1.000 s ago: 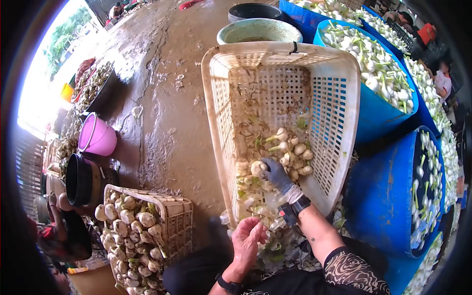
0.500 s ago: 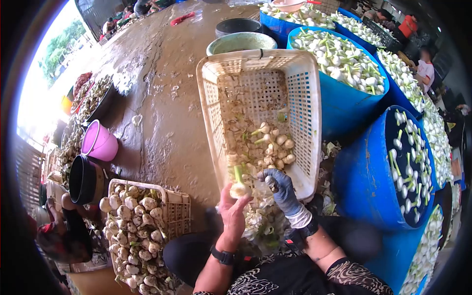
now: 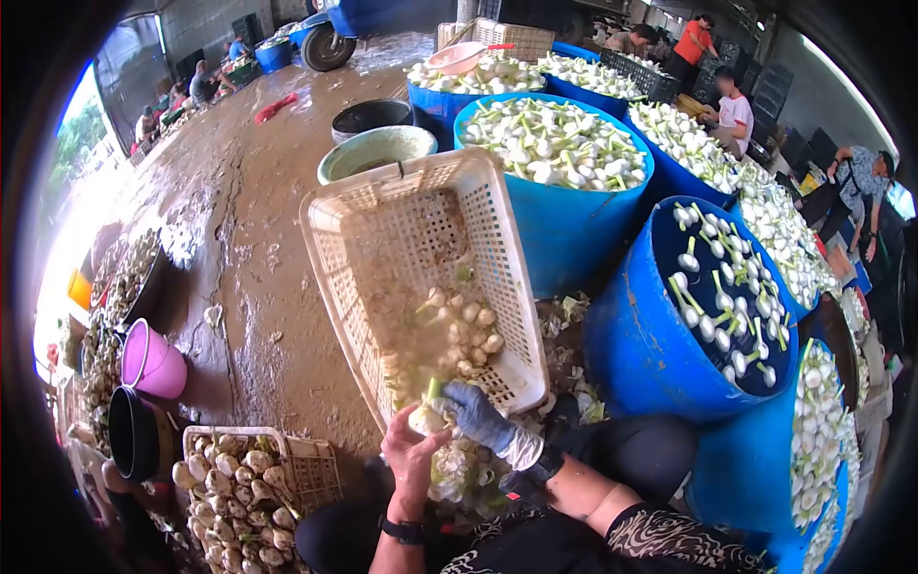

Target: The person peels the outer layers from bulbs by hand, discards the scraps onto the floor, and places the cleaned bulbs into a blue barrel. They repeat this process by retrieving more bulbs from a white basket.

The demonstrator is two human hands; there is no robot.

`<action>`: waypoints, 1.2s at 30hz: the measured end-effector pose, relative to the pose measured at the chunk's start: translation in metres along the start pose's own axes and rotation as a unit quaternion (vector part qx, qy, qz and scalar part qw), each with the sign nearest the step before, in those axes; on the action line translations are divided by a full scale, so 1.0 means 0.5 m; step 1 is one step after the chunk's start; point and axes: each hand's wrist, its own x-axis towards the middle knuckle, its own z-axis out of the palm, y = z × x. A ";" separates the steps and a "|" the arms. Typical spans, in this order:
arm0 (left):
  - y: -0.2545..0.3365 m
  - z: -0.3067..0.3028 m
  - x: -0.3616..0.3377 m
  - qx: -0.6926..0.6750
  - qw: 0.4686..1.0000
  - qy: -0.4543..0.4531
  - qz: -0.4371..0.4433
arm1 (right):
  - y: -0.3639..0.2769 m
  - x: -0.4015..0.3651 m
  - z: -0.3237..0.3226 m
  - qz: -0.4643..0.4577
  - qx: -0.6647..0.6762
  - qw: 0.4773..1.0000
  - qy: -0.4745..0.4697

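Note:
My bare left hand (image 3: 411, 457) grips a pale garlic bulb (image 3: 426, 419) with a short green stem, held over the near end of the white plastic crate (image 3: 524, 316). Close against that bulb is my right hand (image 3: 481, 418) in a grey-blue glove, its fingers curled. Whatever those fingers hold is hidden from this angle. Inside the crate lies a cluster of trimmed garlic bulbs (image 3: 469, 330) among scraps of skin. Below my hands is a heap of peelings (image 3: 457, 471).
Another crate of untrimmed garlic (image 3: 234, 497) stands at lower left, near a pink bucket (image 3: 155, 359) and a black bucket (image 3: 134, 432). On the right, a blue barrel (image 3: 631, 316) holds floating garlic, with more filled barrels behind it. Co-workers sit farther back, including one in a white shirt (image 3: 734, 115).
The view has swung right and up, so the crate sits farther left. My gloved right hand has closed in on the garlic bulb in my left hand.

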 end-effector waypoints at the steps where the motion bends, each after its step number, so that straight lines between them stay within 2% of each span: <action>1: -0.011 -0.004 0.003 0.000 1.000 -0.003 0.005 | 0.002 0.001 -0.006 -0.005 0.000 1.000 0.002; 3: -0.036 -0.012 0.006 0.180 0.973 -0.016 0.145 | 0.000 0.007 -0.026 0.034 -0.003 0.997 -0.076; 4: -0.037 -0.002 0.006 0.182 0.965 -0.020 0.190 | -0.005 0.006 -0.025 0.080 -0.031 0.992 -0.089; 5: -0.033 -0.002 0.001 0.269 0.934 -0.011 0.234 | -0.010 0.001 -0.025 0.161 -0.092 0.979 -0.087; 7: -0.055 -0.004 0.007 0.115 0.986 -0.003 0.119 | -0.018 -0.006 -0.016 0.131 -0.115 0.983 -0.049; 8: -0.065 -0.010 0.009 0.115 0.986 0.000 0.119 | -0.017 -0.004 -0.018 0.132 -0.115 0.983 -0.052; 10: -0.036 -0.008 0.005 0.089 0.996 -0.005 0.016 | -0.010 -0.010 -0.013 0.067 -0.070 0.995 -0.015; 11: -0.022 -0.010 0.006 -0.002 0.999 -0.023 -0.025 | -0.006 -0.012 -0.017 0.037 -0.074 0.996 -0.018; 13: -0.020 -0.019 0.009 0.020 0.999 -0.041 -0.018 | -0.007 -0.015 -0.026 0.014 -0.110 0.993 -0.042; 16: 0.000 -0.008 0.011 -0.115 0.990 -0.079 -0.022 | -0.011 -0.006 -0.050 -0.032 -0.057 0.995 -0.071; 17: -0.003 -0.010 0.013 -0.117 0.988 -0.095 -0.018 | -0.009 -0.007 -0.065 0.011 -0.058 0.992 -0.110; 20: -0.008 -0.021 0.013 -0.172 0.976 -0.129 -0.019 | -0.028 -0.007 -0.078 0.001 0.009 0.995 -0.103; 22: 0.011 -0.007 0.009 -0.280 0.942 -0.160 -0.093 | -0.032 -0.012 -0.091 0.011 -0.106 0.990 -0.093; 23: 0.006 -0.012 0.012 -0.279 0.942 -0.159 -0.094 | -0.031 -0.014 -0.093 0.012 -0.104 0.990 -0.093; 25: -0.011 -0.024 0.021 -0.314 0.912 -0.232 -0.124 | -0.029 -0.018 -0.095 0.020 -0.060 0.994 -0.094; 26: -0.020 -0.026 0.023 -0.314 0.912 -0.231 -0.125 | -0.025 -0.018 -0.095 0.020 -0.060 0.994 -0.094; 28: -0.026 -0.020 0.025 -0.249 0.944 -0.172 -0.131 | -0.020 -0.013 -0.089 0.073 0.064 0.987 -0.130; 29: -0.031 -0.013 0.020 -0.249 0.944 -0.172 -0.132 | -0.019 -0.015 -0.085 0.075 0.064 0.987 -0.130; 32: -0.028 0.019 -0.001 -0.026 0.995 -0.094 -0.025 | -0.037 -0.022 -0.059 0.036 0.040 0.992 -0.117; 36: -0.020 -0.020 0.004 -0.027 0.987 -0.137 -0.080 | -0.012 -0.033 -0.062 0.038 0.020 0.994 -0.096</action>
